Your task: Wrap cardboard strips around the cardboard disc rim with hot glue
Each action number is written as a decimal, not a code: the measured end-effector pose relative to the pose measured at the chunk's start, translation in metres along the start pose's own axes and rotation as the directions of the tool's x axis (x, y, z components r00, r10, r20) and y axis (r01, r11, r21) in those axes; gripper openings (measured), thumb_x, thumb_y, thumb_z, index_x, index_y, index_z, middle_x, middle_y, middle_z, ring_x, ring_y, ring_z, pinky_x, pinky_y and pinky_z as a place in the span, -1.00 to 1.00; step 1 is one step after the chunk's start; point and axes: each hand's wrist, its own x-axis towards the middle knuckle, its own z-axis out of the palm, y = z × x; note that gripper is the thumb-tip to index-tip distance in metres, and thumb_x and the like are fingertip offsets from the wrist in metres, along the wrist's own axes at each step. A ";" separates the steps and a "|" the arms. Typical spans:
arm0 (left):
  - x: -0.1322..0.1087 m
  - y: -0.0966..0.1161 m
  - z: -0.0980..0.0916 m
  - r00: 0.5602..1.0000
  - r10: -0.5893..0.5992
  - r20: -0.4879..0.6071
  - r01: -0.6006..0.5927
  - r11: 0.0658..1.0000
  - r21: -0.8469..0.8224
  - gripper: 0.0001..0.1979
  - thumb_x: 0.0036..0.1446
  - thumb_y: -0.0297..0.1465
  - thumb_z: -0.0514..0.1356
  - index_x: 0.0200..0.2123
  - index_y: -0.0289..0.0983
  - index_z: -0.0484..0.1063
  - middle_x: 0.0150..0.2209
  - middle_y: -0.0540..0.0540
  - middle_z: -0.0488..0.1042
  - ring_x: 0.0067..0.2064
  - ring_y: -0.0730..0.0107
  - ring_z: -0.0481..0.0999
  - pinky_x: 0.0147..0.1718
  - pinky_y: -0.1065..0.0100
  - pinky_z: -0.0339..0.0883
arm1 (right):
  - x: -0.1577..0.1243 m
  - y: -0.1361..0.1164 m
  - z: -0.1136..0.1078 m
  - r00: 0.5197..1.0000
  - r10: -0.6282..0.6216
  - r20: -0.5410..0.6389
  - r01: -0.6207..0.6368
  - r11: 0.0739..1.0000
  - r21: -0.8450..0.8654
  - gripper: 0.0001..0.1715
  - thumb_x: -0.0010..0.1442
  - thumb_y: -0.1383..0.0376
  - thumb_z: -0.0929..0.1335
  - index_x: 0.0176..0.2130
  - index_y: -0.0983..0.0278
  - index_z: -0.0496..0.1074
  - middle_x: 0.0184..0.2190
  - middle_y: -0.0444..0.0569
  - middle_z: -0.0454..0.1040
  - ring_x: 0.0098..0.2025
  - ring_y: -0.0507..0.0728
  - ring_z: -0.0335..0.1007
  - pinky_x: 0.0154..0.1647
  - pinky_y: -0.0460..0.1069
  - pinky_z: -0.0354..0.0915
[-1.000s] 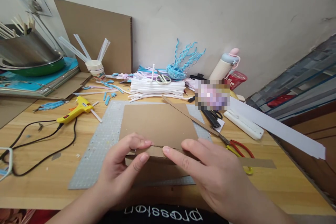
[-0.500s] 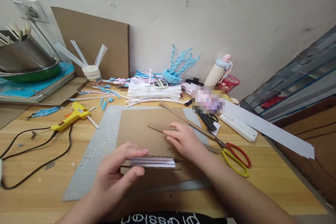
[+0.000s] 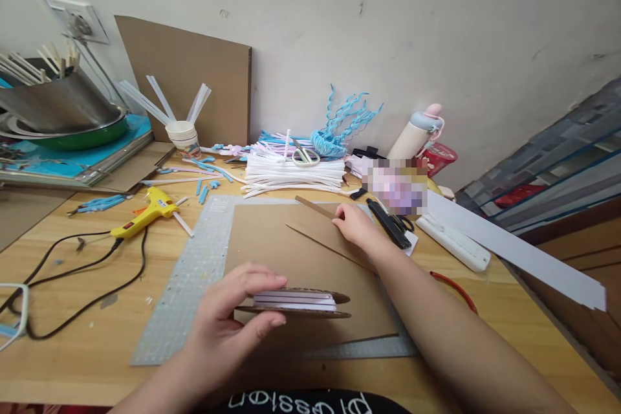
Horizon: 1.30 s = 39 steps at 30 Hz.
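Note:
My left hand [image 3: 228,317] grips a cardboard spool [image 3: 295,302], thumb below and fingers above. It is two brown discs with white layers stacked between them, seen edge-on. Farther off, my right hand [image 3: 358,228] pinches a narrow cardboard strip [image 3: 315,207] by thumb and fingertips. Another thin strip [image 3: 313,240] lies on the large cardboard sheet [image 3: 262,233], running under my right wrist. That sheet rests on a grey cutting mat [image 3: 179,297]. Behind my right forearm shows only the red handle of the scissors [image 3: 456,289].
To the left lies a yellow glue gun [image 3: 150,210] with its black cord. White pipe cleaners [image 3: 294,174] with small scissors [image 3: 305,154] lie at the back, beside a paper cup [image 3: 183,138] of glue sticks. A black stapler [image 3: 388,223] and a white power strip [image 3: 453,244] are on the right.
My right hand has moved away from me to the far cardboard strip and closed on it. The forearm now covers most of the scissors. My left hand still holds the spool; the view has shifted slightly.

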 end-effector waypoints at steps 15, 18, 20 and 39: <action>-0.005 0.010 0.008 0.999 -0.031 -0.031 0.033 0.998 0.050 -0.77 0.21 -0.38 0.32 -0.04 -0.14 0.54 -0.24 -0.04 0.63 -0.18 0.37 0.61 -0.20 0.39 0.51 | -0.125 -0.036 -0.061 0.813 -0.441 -0.382 0.551 0.794 0.258 -0.58 0.42 0.25 0.30 0.23 0.06 0.40 -0.02 -0.03 0.58 -0.03 0.16 0.52 -0.08 0.06 0.47; -0.004 0.011 0.008 1.000 -0.023 -0.020 0.024 0.998 0.060 -0.77 0.21 -0.40 0.32 -0.04 -0.14 0.53 -0.24 -0.04 0.63 -0.18 0.39 0.60 -0.18 0.40 0.51 | -0.145 -0.031 -0.065 0.780 -0.527 -0.338 0.618 0.733 0.283 -0.54 0.42 0.35 0.29 0.24 0.02 0.39 -0.05 -0.04 0.59 -0.05 0.14 0.54 -0.14 0.01 0.47; -0.003 0.012 0.007 1.000 -0.020 -0.007 0.021 0.998 0.064 -0.78 0.21 -0.39 0.33 -0.05 -0.14 0.54 -0.25 -0.04 0.63 -0.20 0.38 0.61 -0.21 0.40 0.51 | -0.153 -0.030 -0.069 0.742 -0.593 -0.312 0.669 0.678 0.304 -0.50 0.40 0.43 0.28 0.22 0.02 0.39 -0.06 -0.05 0.57 -0.06 0.12 0.53 -0.12 0.00 0.45; -0.003 0.018 -0.002 0.999 -0.046 -0.016 0.047 0.996 0.073 -0.70 0.33 -0.12 0.19 0.03 -0.09 0.49 -0.29 -0.02 0.61 -0.29 0.42 0.61 -0.30 0.46 0.49 | -0.176 -0.051 -0.098 0.643 -0.764 -0.051 0.757 0.644 -0.106 -0.24 0.26 0.58 0.17 0.29 0.03 0.34 -0.41 -0.11 0.33 -0.46 0.08 0.30 -0.47 -0.05 0.23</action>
